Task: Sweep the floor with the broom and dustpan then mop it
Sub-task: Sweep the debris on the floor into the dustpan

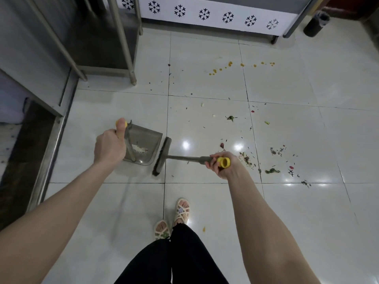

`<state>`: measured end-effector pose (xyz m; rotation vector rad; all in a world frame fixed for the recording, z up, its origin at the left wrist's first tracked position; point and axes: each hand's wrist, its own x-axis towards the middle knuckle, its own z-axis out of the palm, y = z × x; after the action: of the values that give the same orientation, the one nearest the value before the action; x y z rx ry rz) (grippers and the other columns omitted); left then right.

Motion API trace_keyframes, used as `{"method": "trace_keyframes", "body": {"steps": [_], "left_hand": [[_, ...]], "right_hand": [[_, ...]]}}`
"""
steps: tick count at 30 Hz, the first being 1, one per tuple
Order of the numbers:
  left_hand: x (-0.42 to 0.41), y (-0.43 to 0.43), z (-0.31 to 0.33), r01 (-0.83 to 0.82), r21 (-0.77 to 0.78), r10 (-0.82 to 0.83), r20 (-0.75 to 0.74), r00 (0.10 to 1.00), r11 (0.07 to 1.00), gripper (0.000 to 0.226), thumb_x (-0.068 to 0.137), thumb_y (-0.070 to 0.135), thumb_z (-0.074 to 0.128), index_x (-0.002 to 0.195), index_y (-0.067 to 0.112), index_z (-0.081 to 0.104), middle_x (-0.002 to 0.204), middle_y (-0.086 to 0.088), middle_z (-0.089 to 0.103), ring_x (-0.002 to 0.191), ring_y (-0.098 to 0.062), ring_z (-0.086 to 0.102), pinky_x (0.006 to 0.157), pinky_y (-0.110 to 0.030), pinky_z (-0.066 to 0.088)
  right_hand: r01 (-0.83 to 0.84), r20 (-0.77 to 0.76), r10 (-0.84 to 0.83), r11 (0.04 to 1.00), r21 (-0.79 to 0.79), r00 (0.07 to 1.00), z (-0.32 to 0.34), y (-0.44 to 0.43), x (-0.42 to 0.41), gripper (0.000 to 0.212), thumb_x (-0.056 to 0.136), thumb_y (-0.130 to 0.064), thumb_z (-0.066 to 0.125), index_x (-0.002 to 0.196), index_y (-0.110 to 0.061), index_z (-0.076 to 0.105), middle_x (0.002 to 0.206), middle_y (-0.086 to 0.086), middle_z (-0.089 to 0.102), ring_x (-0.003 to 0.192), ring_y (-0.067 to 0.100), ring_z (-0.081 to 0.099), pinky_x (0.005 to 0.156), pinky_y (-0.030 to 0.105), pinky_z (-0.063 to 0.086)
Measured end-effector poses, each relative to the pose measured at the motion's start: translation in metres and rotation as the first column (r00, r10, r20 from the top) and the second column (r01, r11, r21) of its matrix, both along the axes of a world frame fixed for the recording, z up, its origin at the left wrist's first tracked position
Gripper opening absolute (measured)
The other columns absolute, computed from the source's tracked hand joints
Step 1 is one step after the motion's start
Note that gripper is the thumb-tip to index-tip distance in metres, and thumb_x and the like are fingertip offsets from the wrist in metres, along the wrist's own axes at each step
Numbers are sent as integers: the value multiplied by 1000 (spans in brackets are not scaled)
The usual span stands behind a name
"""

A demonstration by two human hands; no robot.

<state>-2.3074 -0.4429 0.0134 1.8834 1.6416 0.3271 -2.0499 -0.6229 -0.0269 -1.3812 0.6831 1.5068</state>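
Observation:
My left hand [109,145] grips the yellow-tipped handle of a grey dustpan [143,140], which stands on the white tiled floor [205,201] with some pale debris inside. My right hand [222,163] grips the yellow-capped end of the broom handle [184,157]. The broom head [162,155] lies right at the dustpan's open lip. Scattered scraps [272,152], green bits and dark crumbs, lie to the right of the broom. Orange-yellow drops [229,65] stain the tiles farther away.
A steel table's legs [127,48] and a steel counter edge [59,128] stand at the left. A white patterned panel [205,14] runs along the far side. A dark bin [315,24] sits at the far right. My sandalled feet [174,220] are below.

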Motion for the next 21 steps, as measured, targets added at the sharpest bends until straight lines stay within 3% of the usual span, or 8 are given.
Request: {"method": "trace_keyframes", "body": {"steps": [9, 14, 17, 21], "left_hand": [[-19, -28, -14, 8, -57, -7, 11, 1000, 998, 74, 96, 61, 14, 63, 3, 48, 76, -21, 55, 79, -35, 50, 70, -37, 38], [-1, -41, -18, 45, -67, -45, -3, 999, 997, 73, 98, 55, 13, 73, 0, 54, 74, -17, 50, 78, -31, 44, 71, -35, 32], [15, -48, -21, 62, -82, -62, 1, 998, 995, 71, 99, 54, 14, 77, 1, 56, 79, -19, 50, 80, -30, 42, 72, -34, 30], [38, -54, -26, 114, -69, -115, -16, 993, 991, 65, 101, 49, 13, 76, 3, 51, 79, -19, 47, 80, -33, 42, 73, -34, 29]], "right_hand": [[-154, 103, 164, 983, -102, 981, -9, -28, -26, 9, 90, 2, 47, 86, 3, 54, 77, 19, 56, 29, 10, 47, 29, 13, 39], [-120, 239, 165, 974, -192, 957, -7, -55, 0, 21, 86, 7, 49, 105, -2, 51, 81, 21, 58, 30, 13, 50, 27, 15, 37], [-80, 289, 141, 974, -213, 947, 0, -69, 16, 10, 86, 7, 48, 91, 1, 53, 79, 20, 57, 30, 12, 50, 27, 16, 37], [5, 376, 79, 976, -217, 923, 3, -83, 38, 11, 85, 9, 47, 81, 0, 52, 79, 21, 56, 30, 12, 51, 28, 15, 39]]}}
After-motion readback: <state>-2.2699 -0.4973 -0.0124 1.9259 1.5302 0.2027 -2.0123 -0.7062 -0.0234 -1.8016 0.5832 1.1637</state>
